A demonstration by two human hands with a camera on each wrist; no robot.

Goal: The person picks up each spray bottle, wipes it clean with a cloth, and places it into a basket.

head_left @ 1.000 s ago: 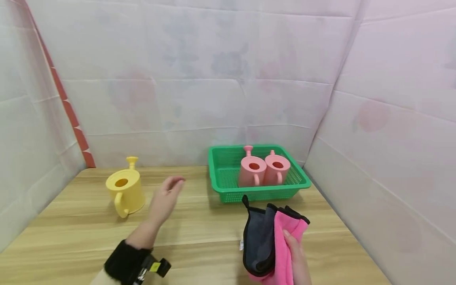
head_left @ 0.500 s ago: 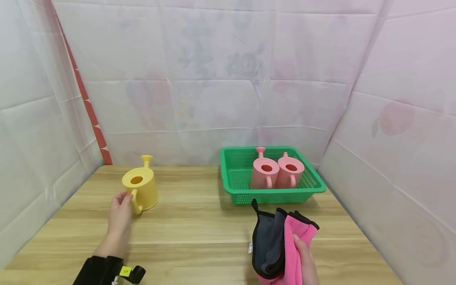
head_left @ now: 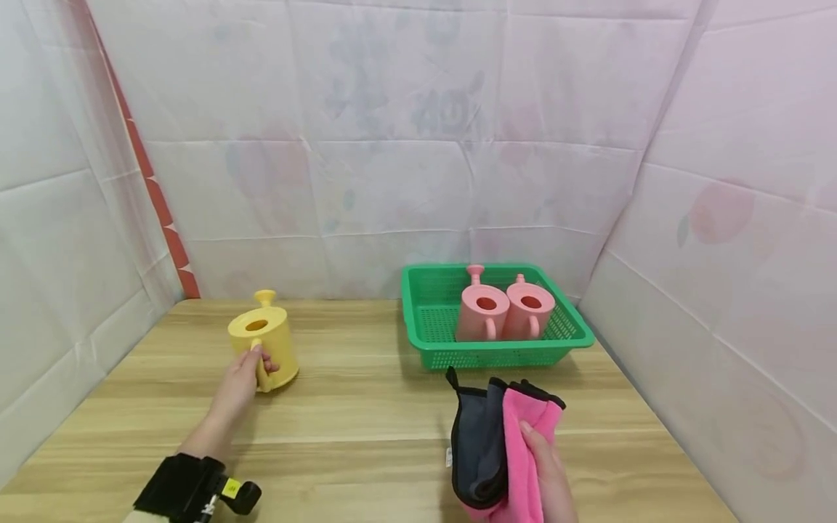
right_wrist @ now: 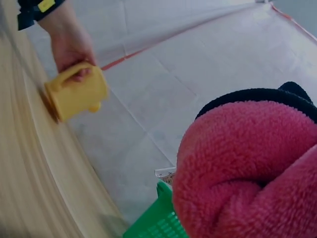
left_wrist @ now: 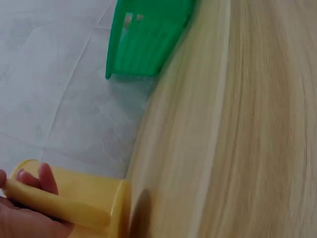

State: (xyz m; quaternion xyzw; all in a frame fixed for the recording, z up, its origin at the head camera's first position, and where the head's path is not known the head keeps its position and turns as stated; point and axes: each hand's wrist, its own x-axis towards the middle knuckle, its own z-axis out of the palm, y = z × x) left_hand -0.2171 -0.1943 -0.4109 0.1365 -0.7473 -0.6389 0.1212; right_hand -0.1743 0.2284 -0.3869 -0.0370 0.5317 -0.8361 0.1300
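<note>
On the left of the table a yellow watering can (head_left: pixel 277 349) stands with its spout toward the back wall. My left hand (head_left: pixel 243 378) grips its handle; in the left wrist view the fingers (left_wrist: pixel 47 177) pass through the handle loop. On the right, my right hand (head_left: pixel 546 465) holds a bunched pink and dark grey towel (head_left: pixel 519 450) with black edging, thumb over the pink side. The towel's fluffy pink face fills much of the right wrist view and hides the right hand there.
A green plastic basket (head_left: pixel 418 319) stands at the back right, just beyond the towel. Inside it are two pink watering cans, one (head_left: pixel 480 316) beside the other (head_left: pixel 528 312). Pale printed sheeting (head_left: pixel 386 189) walls in the wooden table (head_left: pixel 353 407) at the back and sides.
My left hand has moved left to the yellow watering can and taken hold of its handle, and the can has turned slightly. My right hand keeps holding the towel near the same place.
</note>
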